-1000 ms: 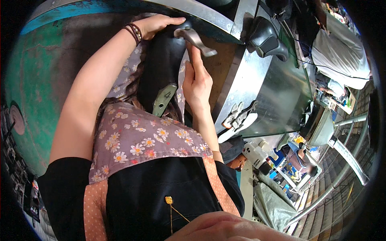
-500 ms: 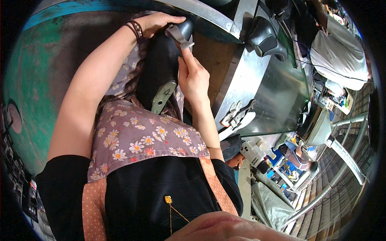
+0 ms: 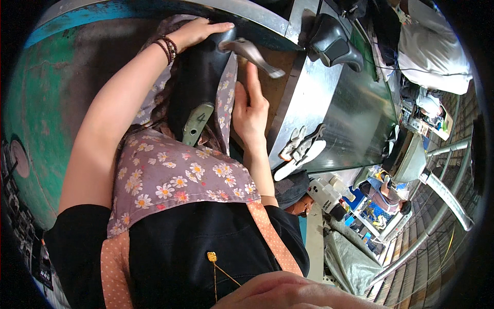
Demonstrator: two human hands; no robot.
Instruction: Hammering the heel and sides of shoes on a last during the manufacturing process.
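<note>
A black shoe-shaped piece (image 3: 198,77), apparently a shoe upper on a last, rests upright on my apron-covered lap. Its lower end shows a green block (image 3: 197,123) with a small hole. My left hand (image 3: 198,32) grips the top end of the shoe, thumb stretched across it; the other fingers are mostly hidden behind. From that end a grey strip (image 3: 257,54) sticks out to the right, smeared by motion. Just below it, my right hand (image 3: 251,105) is open, with index finger and thumb pointing up, apart from the shoe.
Another black shoe (image 3: 334,44) stands on the metal-edged bench (image 3: 321,92) at the right. Pale sole-shaped pieces (image 3: 306,152) lie nearer on that bench. A worn green surface (image 3: 56,129) curves along my left. People sit farther off, one in a white garment (image 3: 435,46).
My right hand has let go of the grey strip and dropped slightly away from the shoe. The strip has swung out to the right. My left hand keeps its hold.
</note>
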